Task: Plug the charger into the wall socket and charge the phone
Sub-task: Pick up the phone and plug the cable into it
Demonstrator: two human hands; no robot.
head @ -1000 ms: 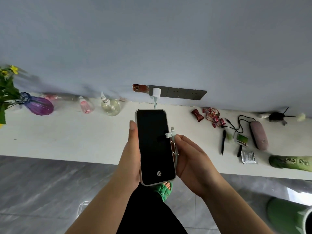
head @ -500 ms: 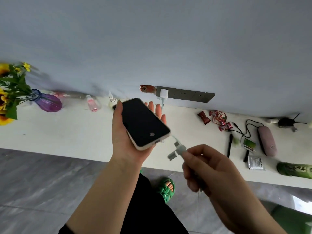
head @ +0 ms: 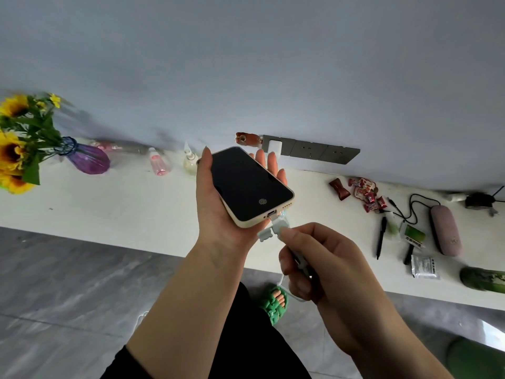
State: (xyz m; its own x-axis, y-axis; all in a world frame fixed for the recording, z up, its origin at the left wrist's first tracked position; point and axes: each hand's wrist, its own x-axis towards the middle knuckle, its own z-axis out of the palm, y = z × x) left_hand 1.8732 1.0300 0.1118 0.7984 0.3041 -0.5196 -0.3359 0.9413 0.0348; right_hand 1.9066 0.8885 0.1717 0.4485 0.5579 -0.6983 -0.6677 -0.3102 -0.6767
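Phone (head: 247, 184) lies gripped in left hand (head: 218, 212); right hand (head: 314, 263) pinches cable plug (head: 278, 224) at its port.

Left hand (head: 218, 214) palm up, fingers wrapped round what it cradles — right hand (head: 322, 269) just beside it, thumb and forefinger pinched shut.

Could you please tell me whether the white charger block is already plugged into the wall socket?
Yes, the white charger block sits in the leftmost outlet of the grey wall socket strip, just above the white counter.
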